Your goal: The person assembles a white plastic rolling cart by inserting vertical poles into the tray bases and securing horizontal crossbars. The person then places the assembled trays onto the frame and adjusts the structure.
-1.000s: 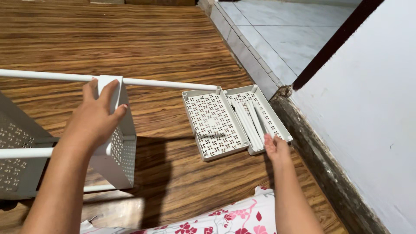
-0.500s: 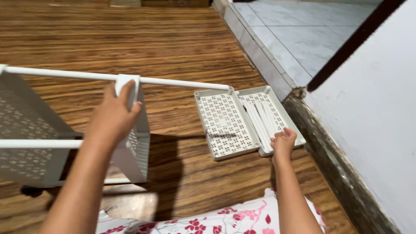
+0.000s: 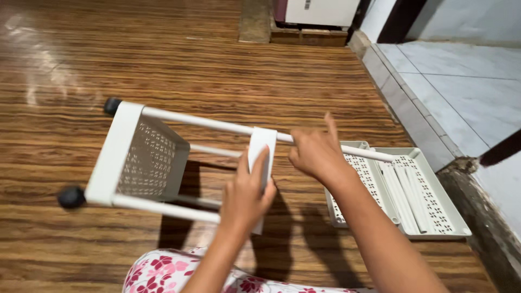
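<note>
No package, label, sign or screen shows anywhere around the white shelf rack [image 3: 163, 157] lying on the wooden floor. The rack and the perforated trays [image 3: 401, 190] to its right are plain and unmarked. The pale cabinet front [image 3: 320, 11] far beyond the rack bears only a small dark mark, too small to tell.
</note>
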